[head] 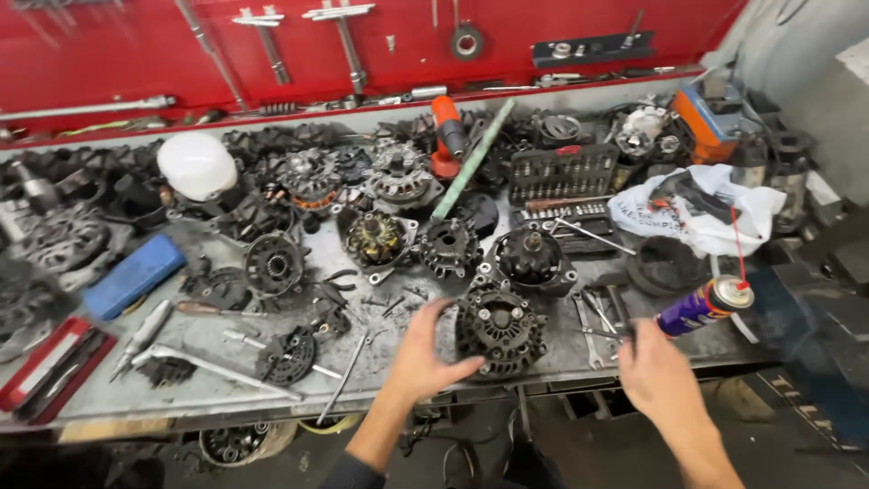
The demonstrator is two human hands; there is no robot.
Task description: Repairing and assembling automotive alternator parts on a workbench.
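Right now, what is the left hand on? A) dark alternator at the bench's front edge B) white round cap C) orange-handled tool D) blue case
A: the left hand grips the side of the dark alternator at the front edge of the bench, while the right hand is beside the purple spray can.

A black, grimy alternator (500, 330) sits on the grey tabletop (226, 380) below a red tool wall (136, 54). Nearby: a purple spray can (701, 308) with red cap, a blue case (134, 276), a white dome (196, 166).
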